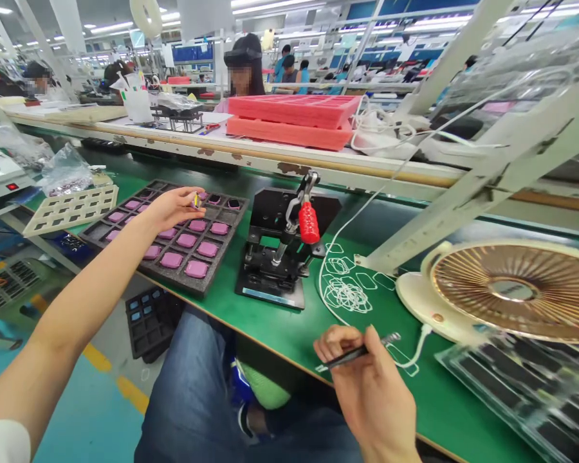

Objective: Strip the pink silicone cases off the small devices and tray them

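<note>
From where I stand, the work looks partway along: most pockets in view of the tray (188,285) hold pink blocks (172,260), two near its far right corner show black faces, and a heap of loose white loops (347,294) lies unused on the table (280,328), right of the press (280,254). Whether the press holds anything, I can't tell. The left hand (174,209) pinches a small piece (195,201) with a yellow streak above the tray's far edge; the streak runs roughly upright, but fingers hide the rest, so its long axis is unclear. By the table's near edge, the right hand (371,379) has thumb and fingers closed around a dark tool (350,355), its long axis nearly level, pale tip pointing left and slightly toward that edge.
</note>
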